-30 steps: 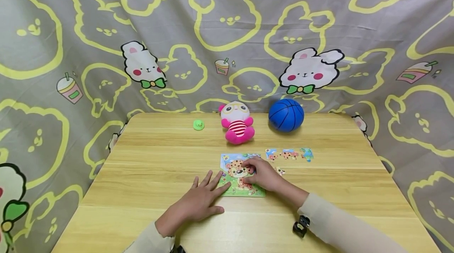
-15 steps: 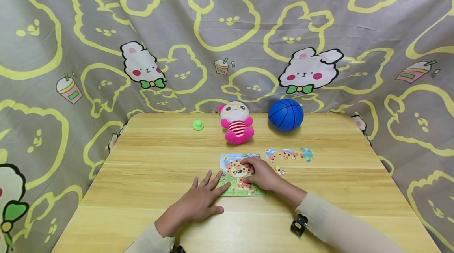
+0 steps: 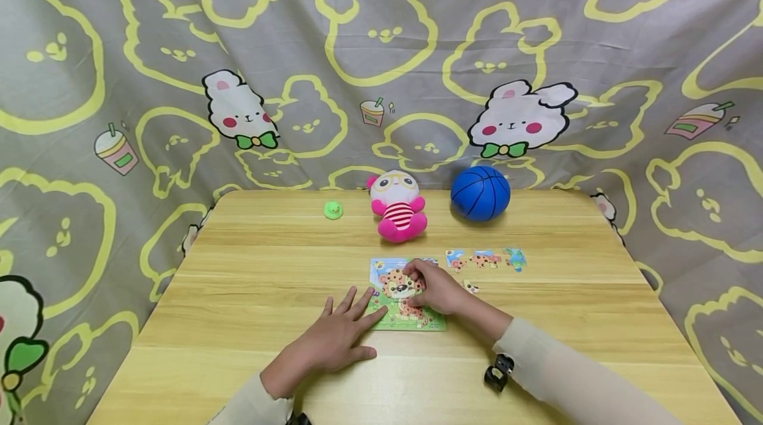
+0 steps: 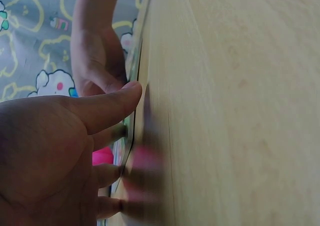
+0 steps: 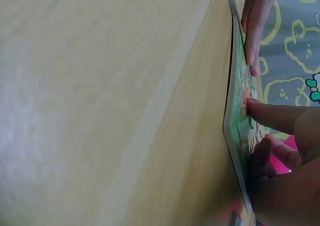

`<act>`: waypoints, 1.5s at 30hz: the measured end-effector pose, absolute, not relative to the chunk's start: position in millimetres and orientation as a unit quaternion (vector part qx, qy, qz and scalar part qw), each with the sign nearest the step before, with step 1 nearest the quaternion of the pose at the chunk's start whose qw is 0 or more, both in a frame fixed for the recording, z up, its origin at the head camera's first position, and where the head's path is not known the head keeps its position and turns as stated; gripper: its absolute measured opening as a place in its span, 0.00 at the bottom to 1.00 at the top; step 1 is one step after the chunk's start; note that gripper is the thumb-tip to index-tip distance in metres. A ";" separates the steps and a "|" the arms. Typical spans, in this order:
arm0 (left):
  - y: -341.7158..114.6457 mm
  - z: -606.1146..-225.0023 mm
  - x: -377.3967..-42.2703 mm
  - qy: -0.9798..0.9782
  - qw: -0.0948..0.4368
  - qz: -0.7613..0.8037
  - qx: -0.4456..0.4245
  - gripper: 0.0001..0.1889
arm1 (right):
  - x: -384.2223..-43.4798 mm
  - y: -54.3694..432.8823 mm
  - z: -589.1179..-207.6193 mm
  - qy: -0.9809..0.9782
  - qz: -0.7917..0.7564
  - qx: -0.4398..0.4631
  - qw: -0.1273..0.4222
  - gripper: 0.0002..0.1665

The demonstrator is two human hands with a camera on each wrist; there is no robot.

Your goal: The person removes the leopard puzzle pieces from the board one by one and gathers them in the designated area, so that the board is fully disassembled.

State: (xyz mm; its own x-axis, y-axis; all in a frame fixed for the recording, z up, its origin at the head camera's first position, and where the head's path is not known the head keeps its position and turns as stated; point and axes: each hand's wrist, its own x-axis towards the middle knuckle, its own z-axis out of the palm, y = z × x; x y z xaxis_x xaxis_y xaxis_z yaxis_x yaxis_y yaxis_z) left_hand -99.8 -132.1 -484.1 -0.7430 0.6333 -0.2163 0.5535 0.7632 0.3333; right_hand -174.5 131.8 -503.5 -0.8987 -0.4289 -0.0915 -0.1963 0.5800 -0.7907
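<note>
A leopard jigsaw puzzle (image 3: 381, 320) lies in its flat tray on the table. My left hand (image 3: 340, 333) is spread with straight fingers, its fingertips resting on the puzzle's left edge. From the other side my right hand (image 3: 440, 289) reaches over the puzzle, thumb and forefinger curled about a piece on the leopard picture. In the right wrist view the thumb (image 5: 275, 117) touches the puzzle surface, while the curled fingers partly hide that piece. The left wrist view shows the left thumb (image 4: 112, 106) beside the puzzle's edge.
Several loose puzzle pieces (image 3: 485, 258) lie right of the puzzle, with one loose piece (image 3: 471, 287) nearer the right hand. Behind stand a green toy duck (image 3: 334, 210), a pink plush panda (image 3: 401, 213) and a blue ball (image 3: 480, 193). A patterned curtain (image 3: 298, 34) closes the back.
The right hand has shifted slightly, its forefinger rising a little above the leopard's face and its wrist moving left. The left hand stays in place.
</note>
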 end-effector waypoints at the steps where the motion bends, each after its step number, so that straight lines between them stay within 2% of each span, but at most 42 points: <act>1: -132.1 -484.5 -99.9 0.925 0.160 0.125 0.321 0.39 | -174.5 131.7 -503.5 0.877 -0.425 -0.176 0.139 0.30; 8: -132.0 -487.2 -100.8 0.927 0.160 0.116 0.318 0.39 | -174.1 132.5 -502.9 0.858 -0.466 -0.157 0.150 0.29; 21: -131.7 -486.9 -100.8 0.928 0.162 0.118 0.315 0.40 | -175.8 135.0 -508.1 0.827 -0.523 -0.141 0.151 0.18; 45: -132.0 -487.9 -101.0 0.927 0.162 0.119 0.315 0.39 | -175.7 145.9 -497.4 0.802 -0.562 -0.120 0.162 0.19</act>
